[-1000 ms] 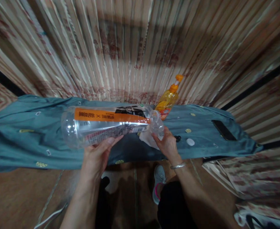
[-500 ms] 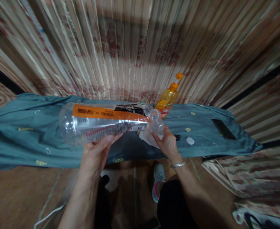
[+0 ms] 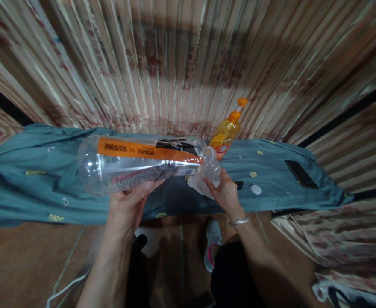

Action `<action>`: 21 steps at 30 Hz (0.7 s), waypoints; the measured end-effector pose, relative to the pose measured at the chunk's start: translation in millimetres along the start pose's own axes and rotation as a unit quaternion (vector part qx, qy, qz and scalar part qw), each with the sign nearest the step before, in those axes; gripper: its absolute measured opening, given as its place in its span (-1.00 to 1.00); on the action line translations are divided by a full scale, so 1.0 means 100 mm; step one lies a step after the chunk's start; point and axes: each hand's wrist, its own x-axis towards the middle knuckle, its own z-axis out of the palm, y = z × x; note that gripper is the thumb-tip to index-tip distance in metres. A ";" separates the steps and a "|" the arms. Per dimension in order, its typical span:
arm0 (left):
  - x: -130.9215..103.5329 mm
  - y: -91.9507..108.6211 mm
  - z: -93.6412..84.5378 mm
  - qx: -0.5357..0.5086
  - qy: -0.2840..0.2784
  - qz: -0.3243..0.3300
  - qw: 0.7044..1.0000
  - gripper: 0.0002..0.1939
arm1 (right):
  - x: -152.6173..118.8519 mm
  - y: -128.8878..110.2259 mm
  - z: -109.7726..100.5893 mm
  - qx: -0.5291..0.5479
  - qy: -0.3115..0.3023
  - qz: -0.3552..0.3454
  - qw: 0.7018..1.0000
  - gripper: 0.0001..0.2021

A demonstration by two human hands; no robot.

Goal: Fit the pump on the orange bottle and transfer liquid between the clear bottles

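A large clear plastic bottle (image 3: pixel 136 164) with an orange and silver label lies sideways in the air above the cloth, its neck to the right. From below, my left hand (image 3: pixel 130 201) grips it, thumb along the near side. My right hand (image 3: pixel 224 190) is closed at the neck end, on a clear plastic piece (image 3: pixel 212 167). Whether that piece is part of the bottle or separate, I cannot tell. Beneath it shows something thin and white (image 3: pixel 199 186), partly covered by the fingers. Behind the neck stands a yellow pump bottle (image 3: pixel 224 134) with an orange top.
A teal patterned cloth (image 3: pixel 66 179) covers the long narrow surface. On it, to the right, lie a white round disc (image 3: pixel 256 189), a small black item (image 3: pixel 239 185) and a dark phone (image 3: pixel 301 173). A striped curtain (image 3: pixel 175 64) hangs behind. A white cable (image 3: pixel 68 284) runs across the floor.
The large bottle has shifted slightly, its base a little to the left and up. Both hands keep nearly the same place and grip.
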 end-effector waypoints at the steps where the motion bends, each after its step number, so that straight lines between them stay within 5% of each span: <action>1: 0.00 0.00 0.00 0.001 0.000 0.000 1.000 -0.58 | 0.00 0.00 0.00 0.001 0.002 -0.001 1.000 -0.29; 21: 0.00 -0.02 0.03 0.002 0.016 0.006 1.000 -0.61 | -0.01 0.00 0.01 0.001 0.003 0.002 1.000 -0.24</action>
